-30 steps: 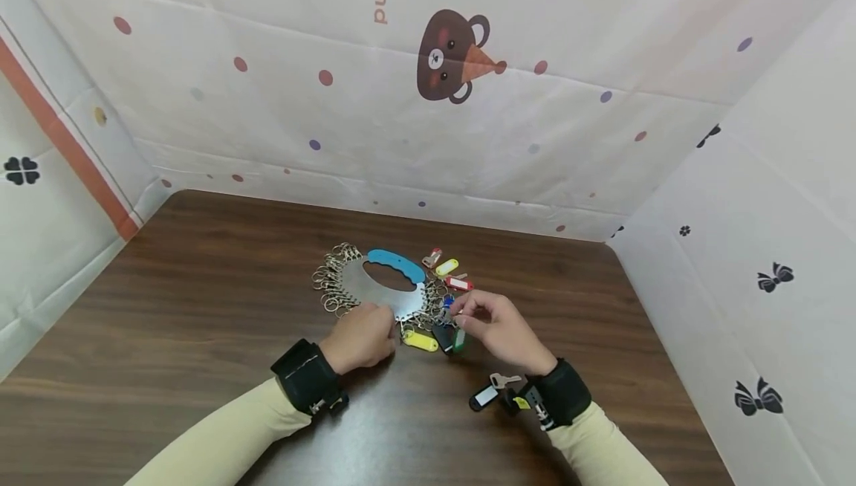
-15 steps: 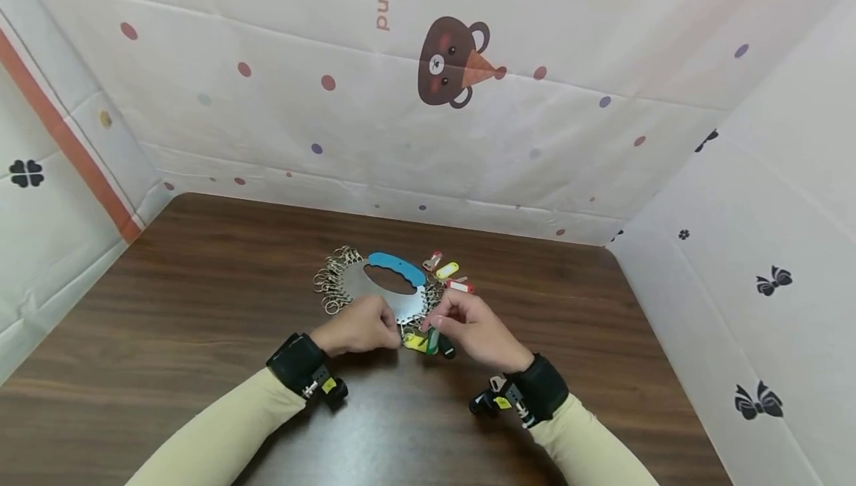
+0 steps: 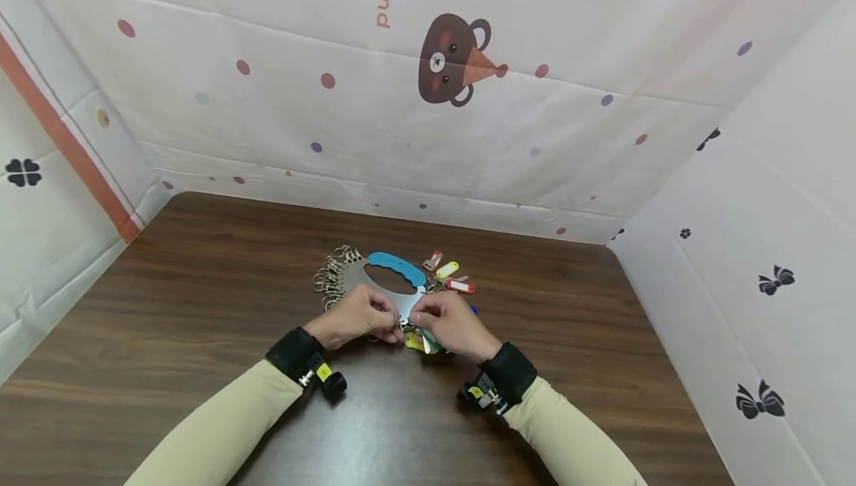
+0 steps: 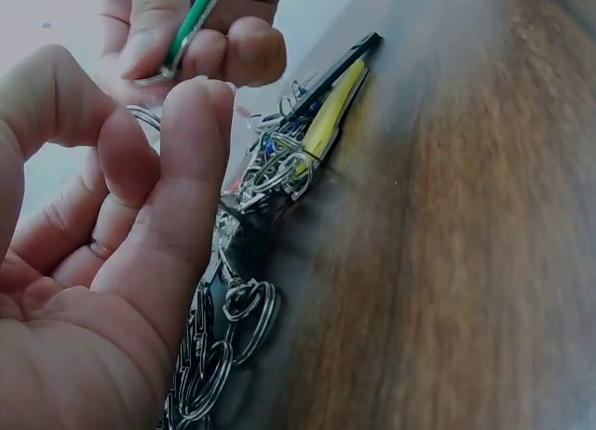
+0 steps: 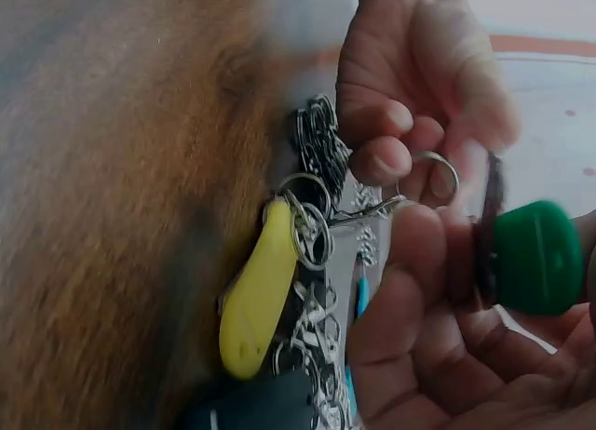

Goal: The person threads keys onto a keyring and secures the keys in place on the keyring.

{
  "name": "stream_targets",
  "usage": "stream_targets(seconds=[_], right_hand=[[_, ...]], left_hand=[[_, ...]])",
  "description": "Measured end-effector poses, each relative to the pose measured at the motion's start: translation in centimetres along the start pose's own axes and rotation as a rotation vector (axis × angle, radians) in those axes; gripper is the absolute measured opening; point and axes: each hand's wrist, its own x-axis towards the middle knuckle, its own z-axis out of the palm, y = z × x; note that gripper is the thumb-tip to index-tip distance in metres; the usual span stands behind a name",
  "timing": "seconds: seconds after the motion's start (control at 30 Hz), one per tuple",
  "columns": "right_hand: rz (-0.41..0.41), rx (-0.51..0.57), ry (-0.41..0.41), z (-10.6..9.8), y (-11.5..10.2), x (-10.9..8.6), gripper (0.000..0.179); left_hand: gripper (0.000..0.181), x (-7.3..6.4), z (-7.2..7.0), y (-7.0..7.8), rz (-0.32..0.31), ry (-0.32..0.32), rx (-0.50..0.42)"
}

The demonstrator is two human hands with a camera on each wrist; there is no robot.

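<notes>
A crescent-shaped metal plate [image 3: 354, 278] with a blue handle [image 3: 396, 266] lies on the table, clips and rings hanging along its edge. At its front edge my left hand [image 3: 357, 316] pinches a split ring [image 4: 144, 116] between thumb and fingertip. My right hand [image 3: 458, 322], close beside it, holds a green key tag [image 5: 535, 258] by its end, with a metal ring at the fingertips in the left wrist view. Below the fingers, a yellow key tag [image 5: 259, 300] hangs on its own ring, with a black tag [image 5: 265, 402] next to it.
Behind my right hand lie a red-framed tag [image 3: 460, 287], a yellow tag [image 3: 446, 270] and a red tag with a key [image 3: 433, 260]. The brown wooden table [image 3: 254, 263] ends at printed cloth walls [image 3: 348, 122] on the back and sides.
My right hand has moved left with the green key tag, up to my left hand. The left hand has turned and raised its fingertips with the ring. My right wrist now covers the loose black tag.
</notes>
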Motion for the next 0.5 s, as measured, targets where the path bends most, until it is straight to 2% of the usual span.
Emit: stream_targets(seconds=[0.07,0.2,0.33,0.5], right_hand=[[0.016,-0.025,-0.010,0.15,-0.03,0.18,0.020],[0.068,-0.063,-0.021,0.28,-0.15,0.41,0.021],[0.110,-0.043,-0.013,0.34,-0.23,0.59,0.015],[0.147,-0.002,0.036,0.56,-0.18,1.02,0.012]], left_hand=[[0.022,0.08,0.13,-0.11,-0.007,0.017,-0.030],[0.018,0.14,0.38,-0.22,0.008,0.065,-0.032],[0.019,0.14,0.44,-0.27,0.024,0.097,-0.021],[0.017,0.28,0.49,-0.55,0.025,0.120,-0.029]])
